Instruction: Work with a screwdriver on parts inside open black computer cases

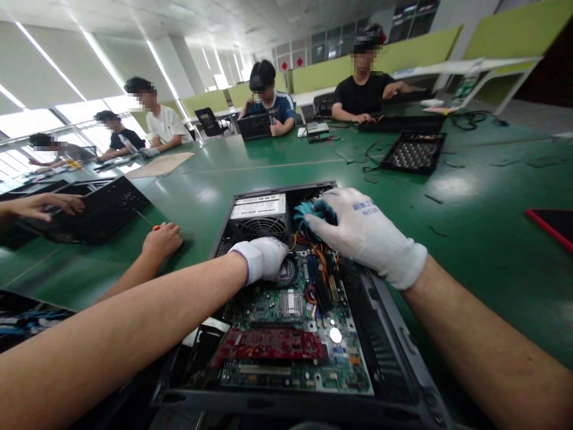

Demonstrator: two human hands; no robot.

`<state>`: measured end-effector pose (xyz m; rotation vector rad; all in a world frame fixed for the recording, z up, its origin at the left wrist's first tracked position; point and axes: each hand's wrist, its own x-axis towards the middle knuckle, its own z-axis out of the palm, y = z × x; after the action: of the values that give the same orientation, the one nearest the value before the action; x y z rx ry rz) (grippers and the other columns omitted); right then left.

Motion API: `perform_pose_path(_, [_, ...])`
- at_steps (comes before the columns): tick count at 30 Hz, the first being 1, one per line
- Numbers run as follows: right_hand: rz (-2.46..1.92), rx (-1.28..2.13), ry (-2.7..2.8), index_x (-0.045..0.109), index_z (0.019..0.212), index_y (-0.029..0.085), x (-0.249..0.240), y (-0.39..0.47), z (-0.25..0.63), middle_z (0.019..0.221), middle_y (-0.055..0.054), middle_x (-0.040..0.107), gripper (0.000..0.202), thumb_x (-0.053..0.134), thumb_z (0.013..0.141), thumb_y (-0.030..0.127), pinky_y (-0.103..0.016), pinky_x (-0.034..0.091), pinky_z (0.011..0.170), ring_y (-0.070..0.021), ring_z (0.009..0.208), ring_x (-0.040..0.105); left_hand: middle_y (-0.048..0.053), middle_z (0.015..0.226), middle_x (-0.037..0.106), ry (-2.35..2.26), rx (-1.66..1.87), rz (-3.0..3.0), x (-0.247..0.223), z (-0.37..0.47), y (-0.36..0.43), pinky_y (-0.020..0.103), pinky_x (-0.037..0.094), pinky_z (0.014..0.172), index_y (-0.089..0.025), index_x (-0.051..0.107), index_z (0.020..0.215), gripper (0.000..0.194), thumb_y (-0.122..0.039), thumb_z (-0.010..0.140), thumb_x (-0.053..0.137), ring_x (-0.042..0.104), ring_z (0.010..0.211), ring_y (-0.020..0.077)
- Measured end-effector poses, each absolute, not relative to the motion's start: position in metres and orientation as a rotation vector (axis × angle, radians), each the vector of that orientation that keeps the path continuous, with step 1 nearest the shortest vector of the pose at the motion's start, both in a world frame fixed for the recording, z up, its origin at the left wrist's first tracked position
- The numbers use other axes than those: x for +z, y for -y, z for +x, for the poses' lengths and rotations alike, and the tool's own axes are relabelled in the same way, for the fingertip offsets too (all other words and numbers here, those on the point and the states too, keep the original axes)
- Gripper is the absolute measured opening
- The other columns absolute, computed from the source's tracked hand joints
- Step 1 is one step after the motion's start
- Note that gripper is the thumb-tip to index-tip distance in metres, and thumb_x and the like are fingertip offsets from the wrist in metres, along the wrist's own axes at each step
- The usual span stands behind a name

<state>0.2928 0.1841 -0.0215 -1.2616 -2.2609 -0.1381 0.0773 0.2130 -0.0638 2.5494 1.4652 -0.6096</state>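
Teal finned part (303, 214) held in half-curled right hand (364, 230); left hand (267, 258), over motherboard (264, 307), fingers hidden, hold unclear.

The fingertips of the left hand (264, 258) are hidden by its own glove, so what they grip cannot be told. The right hand (362, 230) covers part of the teal fan (303, 214), leaving its full outline and the hold on it unclear. Print on the power supply label (258, 206) is too small to read. The computer case (396, 334) loses its near right corner to the bottom edge. A co-worker's forearm (129, 275) passes behind the person's left arm (147, 322), and most of the orange handle (156, 227) is concealed in that fist. The right edge cuts a red-rimmed black item (555, 222).
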Motion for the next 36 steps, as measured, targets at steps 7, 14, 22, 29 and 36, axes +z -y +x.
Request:
perform_pose_path(7, [-1.272,-0.128,2.242,0.065,0.100,0.016,-0.024,-0.186,0.293,0.102,-0.014,0.068,0.036,0.048,0.101,0.048,-0.039,0.043,0.091,-0.0278,0.098,0.060,0.007,0.108,0.076,-1.425,-0.624,2.604,-0.063,0.079,-0.212,0.036,0.051,0.094,-0.024,0.071,0.108,0.038,-0.033,0.072,0.082,0.069,0.110,0.0295])
perform_pose_path(14, [-1.287,-0.093,2.230,0.066,0.098,0.016,-0.020,-0.185,0.292,0.100,-0.013,0.069,0.036,0.050,0.100,0.048,-0.038,0.043,0.090,-0.0271,0.096,0.060,0.012,0.118,0.075,-1.391,-0.835,2.607,-0.051,0.090,-0.208,0.034,0.056,0.094,-0.019,0.071,0.115,0.043,-0.028,0.074,0.079,0.071,0.110,0.0296])
perform_pose_path(22, [-1.276,-0.081,2.216,0.066,0.097,0.017,-0.020,-0.185,0.292,0.099,-0.012,0.069,0.034,0.051,0.100,0.048,-0.038,0.043,0.091,-0.0268,0.096,0.060,0.012,0.122,0.074,-1.351,-0.850,2.644,-0.049,0.091,-0.208,0.034,0.057,0.096,-0.018,0.071,0.120,0.042,-0.029,0.079,0.075,0.071,0.113,0.0299])
perform_pose_path(29, [-1.280,-0.060,2.210,0.067,0.097,0.017,-0.019,-0.184,0.291,0.100,-0.013,0.069,0.033,0.051,0.100,0.047,-0.038,0.043,0.091,-0.0271,0.097,0.061,0.012,0.123,0.074,-1.327,-0.794,2.650,-0.052,0.090,-0.208,0.036,0.057,0.098,-0.019,0.071,0.120,0.044,-0.030,0.078,0.076,0.071,0.114,0.0310])
perform_pose_path(36, [-1.272,-0.056,2.214,0.066,0.095,0.017,-0.020,-0.185,0.291,0.098,-0.012,0.069,0.033,0.052,0.100,0.047,-0.037,0.043,0.089,-0.0265,0.095,0.061,0.012,0.123,0.074,-1.333,-0.831,2.663,-0.049,0.092,-0.205,0.034,0.057,0.098,-0.018,0.070,0.121,0.044,-0.034,0.080,0.074,0.070,0.114,0.0300])
